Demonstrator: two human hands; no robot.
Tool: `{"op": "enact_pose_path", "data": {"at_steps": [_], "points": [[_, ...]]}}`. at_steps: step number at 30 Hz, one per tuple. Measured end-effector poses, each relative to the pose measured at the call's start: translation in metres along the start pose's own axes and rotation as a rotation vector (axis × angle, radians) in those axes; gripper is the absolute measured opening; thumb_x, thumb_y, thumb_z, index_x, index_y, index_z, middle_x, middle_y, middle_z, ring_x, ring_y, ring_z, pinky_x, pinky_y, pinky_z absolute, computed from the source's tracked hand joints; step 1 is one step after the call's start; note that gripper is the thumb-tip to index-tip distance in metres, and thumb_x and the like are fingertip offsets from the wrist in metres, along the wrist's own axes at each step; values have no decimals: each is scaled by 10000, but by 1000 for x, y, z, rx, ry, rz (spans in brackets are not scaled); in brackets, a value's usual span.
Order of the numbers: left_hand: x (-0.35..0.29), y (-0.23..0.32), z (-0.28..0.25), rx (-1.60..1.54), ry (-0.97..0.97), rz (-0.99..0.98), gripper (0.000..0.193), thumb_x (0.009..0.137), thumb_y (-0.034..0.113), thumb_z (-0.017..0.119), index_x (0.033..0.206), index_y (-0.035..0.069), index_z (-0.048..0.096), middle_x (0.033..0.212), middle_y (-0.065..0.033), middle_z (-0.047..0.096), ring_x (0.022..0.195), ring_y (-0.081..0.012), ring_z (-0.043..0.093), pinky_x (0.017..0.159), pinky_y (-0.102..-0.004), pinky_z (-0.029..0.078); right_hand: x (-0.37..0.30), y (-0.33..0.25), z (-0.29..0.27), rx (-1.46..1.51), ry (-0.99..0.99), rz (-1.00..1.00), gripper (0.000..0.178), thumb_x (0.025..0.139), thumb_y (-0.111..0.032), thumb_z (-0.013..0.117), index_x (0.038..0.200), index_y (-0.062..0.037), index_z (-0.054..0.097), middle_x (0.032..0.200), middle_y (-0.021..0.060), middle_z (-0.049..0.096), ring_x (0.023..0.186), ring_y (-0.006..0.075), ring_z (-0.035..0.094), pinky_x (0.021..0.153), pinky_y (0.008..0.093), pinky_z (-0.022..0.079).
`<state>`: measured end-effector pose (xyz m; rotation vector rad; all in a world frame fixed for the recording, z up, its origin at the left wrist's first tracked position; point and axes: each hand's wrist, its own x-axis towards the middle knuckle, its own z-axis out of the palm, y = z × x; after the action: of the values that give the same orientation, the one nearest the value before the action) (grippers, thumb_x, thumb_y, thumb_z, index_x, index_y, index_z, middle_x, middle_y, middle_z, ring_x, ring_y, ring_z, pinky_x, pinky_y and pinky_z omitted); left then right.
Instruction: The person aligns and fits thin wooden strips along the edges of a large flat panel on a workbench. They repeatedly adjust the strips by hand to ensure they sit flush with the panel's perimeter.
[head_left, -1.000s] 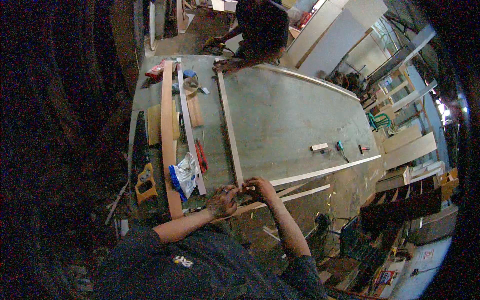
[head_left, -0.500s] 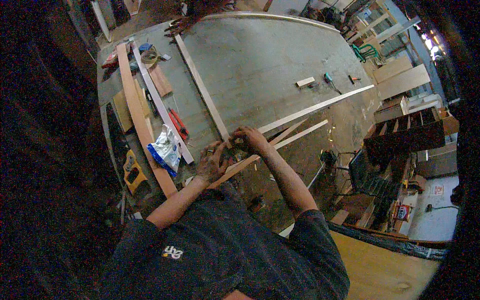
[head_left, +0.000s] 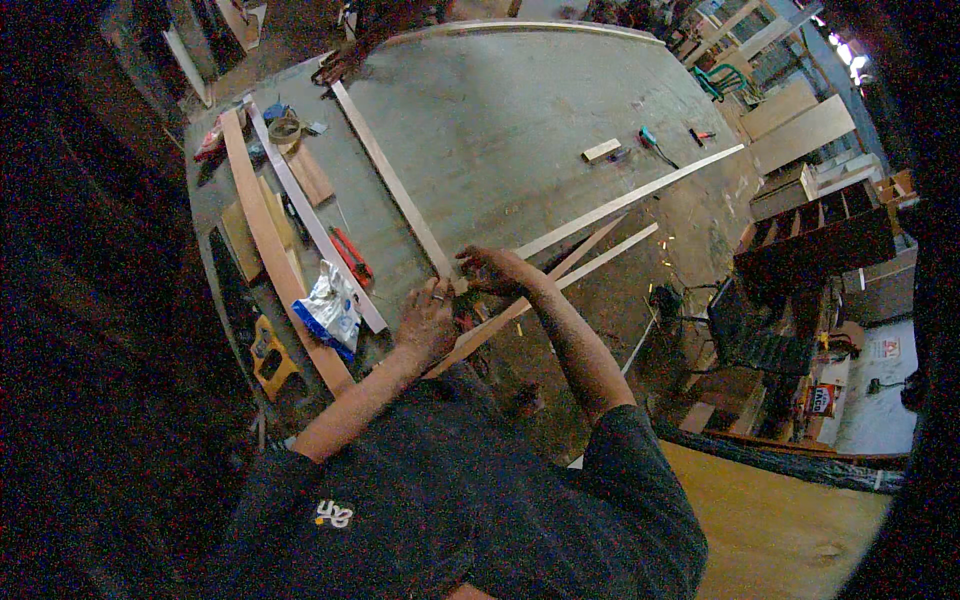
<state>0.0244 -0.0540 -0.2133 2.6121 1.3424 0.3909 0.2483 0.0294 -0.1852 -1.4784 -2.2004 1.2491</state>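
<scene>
We see the left hand (head_left: pixel 428 322), ring on one finger, pressed knuckles-up on the near end of a thin wooden strip (head_left: pixel 535 292) at the front edge of the grey workbench (head_left: pixel 520 130), though we cannot tell how far its fingers close. The right hand (head_left: pixel 497 270) lies curled at the corner where a long batten (head_left: pixel 390 185) meets a pale batten (head_left: pixel 625 203). Left of the hands we note a blue-and-white bag (head_left: pixel 328 310), a red tool (head_left: pixel 352 258), a yellow saw handle (head_left: pixel 270 355).
</scene>
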Motion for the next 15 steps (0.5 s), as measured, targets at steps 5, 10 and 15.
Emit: {"op": "enact_pose_path", "data": {"at_steps": [5, 10, 15], "points": [[-2, 3, 5, -47, -59, -46, 579, 879, 308, 556, 1352, -21, 497, 1454, -158, 424, 1392, -322, 314, 1136, -513, 262, 11, 11, 12, -128, 76, 36, 512, 795, -276, 739, 1257, -130, 573, 1107, 141, 689, 1020, 360, 656, 864, 427, 526], [5, -1, 11, 3, 6, -4, 532, 810, 305, 618, 1262, 25, 608, 1432, -182, 456, 1389, -378, 322, 1128, -556, 267, 19, -6, 14, -401, 67, 43, 427, 835, -261, 682, 1231, -132, 590, 1082, 150, 693, 992, 360, 667, 834, 442, 533], [7, -14, 9, -104, -157, 62, 557, 779, 353, 647, 1279, 114, 604, 1480, -186, 407, 1398, -354, 324, 1142, -540, 248, 19, -45, 8, -468, -5, 264, 348, 846, -265, 648, 1167, -132, 622, 1102, 138, 690, 993, 353, 671, 823, 474, 543]]}}
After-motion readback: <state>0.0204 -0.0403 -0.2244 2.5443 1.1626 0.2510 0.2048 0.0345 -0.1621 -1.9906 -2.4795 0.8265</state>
